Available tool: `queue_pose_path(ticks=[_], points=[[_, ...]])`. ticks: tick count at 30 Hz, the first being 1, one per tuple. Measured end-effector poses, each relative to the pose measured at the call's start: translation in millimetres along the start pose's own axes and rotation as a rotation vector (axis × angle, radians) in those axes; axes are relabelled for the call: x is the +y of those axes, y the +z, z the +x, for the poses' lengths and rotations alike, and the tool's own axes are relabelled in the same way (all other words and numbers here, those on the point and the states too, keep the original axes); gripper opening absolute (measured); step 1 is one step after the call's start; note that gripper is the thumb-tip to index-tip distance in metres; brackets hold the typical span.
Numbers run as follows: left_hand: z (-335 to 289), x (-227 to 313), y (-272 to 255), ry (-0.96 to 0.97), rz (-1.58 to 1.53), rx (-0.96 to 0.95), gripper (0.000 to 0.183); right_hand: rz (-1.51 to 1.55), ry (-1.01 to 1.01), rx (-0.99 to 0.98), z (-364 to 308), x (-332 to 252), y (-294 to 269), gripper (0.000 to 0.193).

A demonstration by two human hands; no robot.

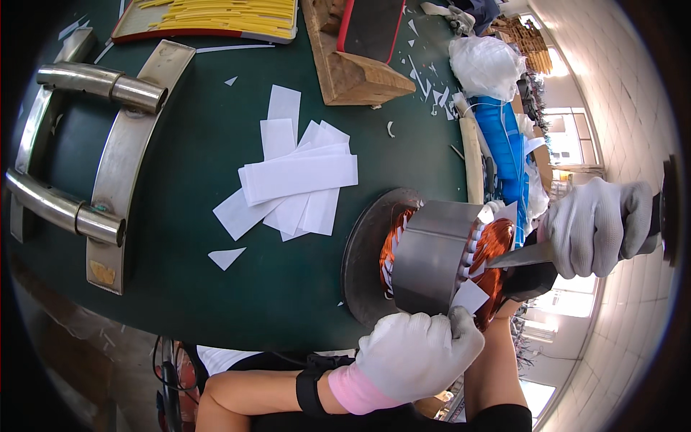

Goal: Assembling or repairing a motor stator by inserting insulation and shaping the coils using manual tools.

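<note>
A motor stator with a grey metal core and copper windings lies on its side against a round dark disc. My left hand, in a white glove with a pink cuff, is closed at the windings' near side, pinching a small white paper strip between thumb and fingers. In my gloved right hand is a flat-bladed metal tool. Its tapered tip meets the windings beside the core's slotted end. The tool's handle is mostly hidden by my fingers.
Loose white paper strips lie piled on the green table. At left stands a metal frame with two rollers. Farther back are a tray of yellow strips, a wooden block holding a red-edged phone, and a white plastic bag.
</note>
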State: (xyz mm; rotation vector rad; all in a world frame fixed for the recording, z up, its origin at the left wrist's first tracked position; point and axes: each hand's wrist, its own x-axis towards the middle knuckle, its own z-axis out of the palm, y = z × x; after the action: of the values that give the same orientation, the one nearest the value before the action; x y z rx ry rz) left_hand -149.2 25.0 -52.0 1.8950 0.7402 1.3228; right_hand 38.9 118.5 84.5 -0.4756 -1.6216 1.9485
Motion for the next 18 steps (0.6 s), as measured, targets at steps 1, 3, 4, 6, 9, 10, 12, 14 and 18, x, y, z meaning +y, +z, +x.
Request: queue_pose_path(ticks=[1,3,4,6,9,10,12,14,18], points=[[3,5,1,-0.001,-0.034,-0.003,0.017,-0.018,0.013,-0.025,3,-10,2,0.016],[4,6,5,-0.012,-0.049,-0.011,0.016,-0.01,0.026,-0.074,8,-18,-1,0.016],[2,3,8,-0.01,-0.028,-0.013,0.016,0.006,0.015,-0.106,10,-13,-9,0.015],[0,-2,9,-0.01,-0.004,-0.017,0.016,0.021,0.013,-0.148,15,-5,-14,0.015],[2,-4,7,-0.034,-0.014,-0.043,0.016,0.055,0.047,-0.167,22,-9,-18,0.016],[5,-3,7,-0.018,-0.033,-0.023,0.015,0.072,0.081,-0.176,22,-13,-16,0.018],[9,-2,8,0.004,-0.048,-0.007,0.015,0.064,0.042,-0.189,20,-11,-16,0.015],[13,-1,9,0.043,-0.005,0.023,0.015,0.051,-0.01,-0.216,17,-10,-16,0.012],[22,2,10,0.043,0.103,-0.037,0.017,0.066,-0.076,-0.198,7,-5,-16,0.016]])
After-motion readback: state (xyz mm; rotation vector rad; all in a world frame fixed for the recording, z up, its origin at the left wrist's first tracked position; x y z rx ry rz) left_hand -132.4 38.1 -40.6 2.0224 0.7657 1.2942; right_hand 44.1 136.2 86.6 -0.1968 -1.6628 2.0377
